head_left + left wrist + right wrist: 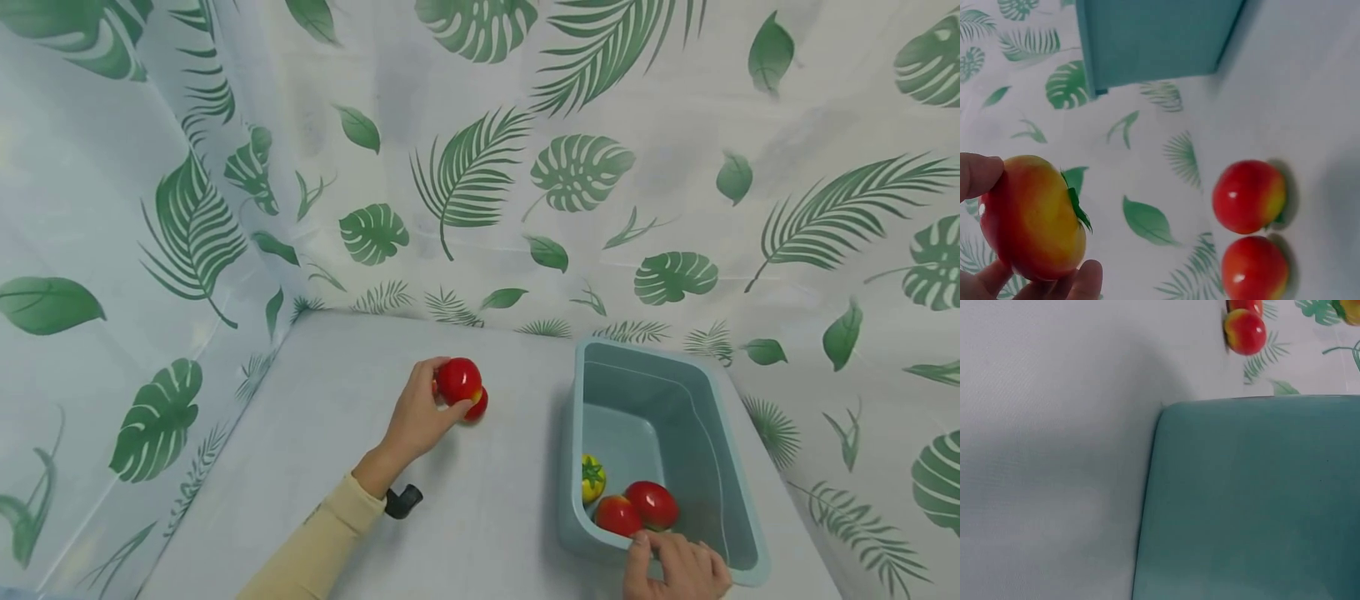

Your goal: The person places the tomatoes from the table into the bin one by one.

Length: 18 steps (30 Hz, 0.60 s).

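Observation:
A glossy red and yellow tomato [1038,219] with a green calyx is held up between the thumb and fingers of my left hand [422,417]. Below it, two similar tomatoes lie side by side on the table; the left wrist view shows the upper tomato [1249,196] and the lower tomato [1254,269]. At the right, a blue-green plastic bin [578,433] contains a yellow tomato [592,478] and two red tomatoes [651,504] in its near left part. My right hand [677,567] grips the bin's near rim, its fingers bent over the edge.
The white table [300,467] stretches left of the bin. Leaf-patterned sheeting [480,275] hangs behind and along both sides. A black wrist device [403,502] sits at the left sleeve.

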Each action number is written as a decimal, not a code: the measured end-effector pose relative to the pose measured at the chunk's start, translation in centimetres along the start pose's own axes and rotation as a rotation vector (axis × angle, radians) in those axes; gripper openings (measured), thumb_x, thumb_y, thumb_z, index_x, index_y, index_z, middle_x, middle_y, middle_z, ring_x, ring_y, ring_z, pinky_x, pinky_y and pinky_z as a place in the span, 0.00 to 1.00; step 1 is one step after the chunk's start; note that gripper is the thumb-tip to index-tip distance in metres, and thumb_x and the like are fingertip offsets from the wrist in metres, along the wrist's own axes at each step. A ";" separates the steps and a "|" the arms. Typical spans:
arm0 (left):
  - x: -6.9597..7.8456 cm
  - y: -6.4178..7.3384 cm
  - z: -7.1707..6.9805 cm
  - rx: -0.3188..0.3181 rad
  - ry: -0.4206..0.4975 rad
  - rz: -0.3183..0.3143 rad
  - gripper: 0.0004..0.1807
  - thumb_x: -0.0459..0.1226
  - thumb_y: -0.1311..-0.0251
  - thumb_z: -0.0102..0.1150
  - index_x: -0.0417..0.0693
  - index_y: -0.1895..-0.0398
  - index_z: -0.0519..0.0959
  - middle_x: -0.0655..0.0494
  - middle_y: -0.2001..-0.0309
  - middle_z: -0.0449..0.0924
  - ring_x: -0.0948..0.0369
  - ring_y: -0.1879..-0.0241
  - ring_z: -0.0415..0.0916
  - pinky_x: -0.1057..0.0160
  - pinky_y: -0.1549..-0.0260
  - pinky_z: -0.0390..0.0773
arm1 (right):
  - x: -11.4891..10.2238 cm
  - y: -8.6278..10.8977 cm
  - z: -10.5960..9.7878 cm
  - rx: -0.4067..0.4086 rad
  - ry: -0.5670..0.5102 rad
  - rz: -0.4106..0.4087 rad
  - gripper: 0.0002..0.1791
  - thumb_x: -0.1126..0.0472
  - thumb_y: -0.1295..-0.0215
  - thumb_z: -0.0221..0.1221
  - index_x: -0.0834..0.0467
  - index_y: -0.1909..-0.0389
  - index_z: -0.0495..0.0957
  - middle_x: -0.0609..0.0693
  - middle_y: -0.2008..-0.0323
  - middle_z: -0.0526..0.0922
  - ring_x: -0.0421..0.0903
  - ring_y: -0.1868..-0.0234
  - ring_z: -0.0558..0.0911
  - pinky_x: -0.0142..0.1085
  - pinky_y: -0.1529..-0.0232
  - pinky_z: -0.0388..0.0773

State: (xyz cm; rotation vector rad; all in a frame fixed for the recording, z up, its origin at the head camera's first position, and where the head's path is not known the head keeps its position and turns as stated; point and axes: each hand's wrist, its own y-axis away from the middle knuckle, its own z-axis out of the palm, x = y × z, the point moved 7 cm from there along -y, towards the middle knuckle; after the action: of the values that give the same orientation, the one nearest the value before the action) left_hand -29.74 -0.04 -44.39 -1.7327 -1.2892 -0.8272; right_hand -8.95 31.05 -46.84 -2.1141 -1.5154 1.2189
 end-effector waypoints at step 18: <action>4.3 0.1 0.9 -0.083 0.021 0.107 0.38 0.41 0.47 0.71 0.49 0.34 0.64 0.56 0.40 0.69 0.58 0.44 0.68 0.57 0.55 0.81 | 0.1 -0.7 -0.1 0.094 -0.108 -0.102 0.13 0.59 0.42 0.59 0.64 0.79 0.81 0.59 0.78 0.82 0.55 0.69 0.74 0.39 0.50 0.55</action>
State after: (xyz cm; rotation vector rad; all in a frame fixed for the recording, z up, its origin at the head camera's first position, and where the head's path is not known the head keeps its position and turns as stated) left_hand -28.51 2.67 -41.12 -1.8368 -1.1516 -0.8448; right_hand -9.33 31.48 -46.36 -1.9149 -1.5576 1.3592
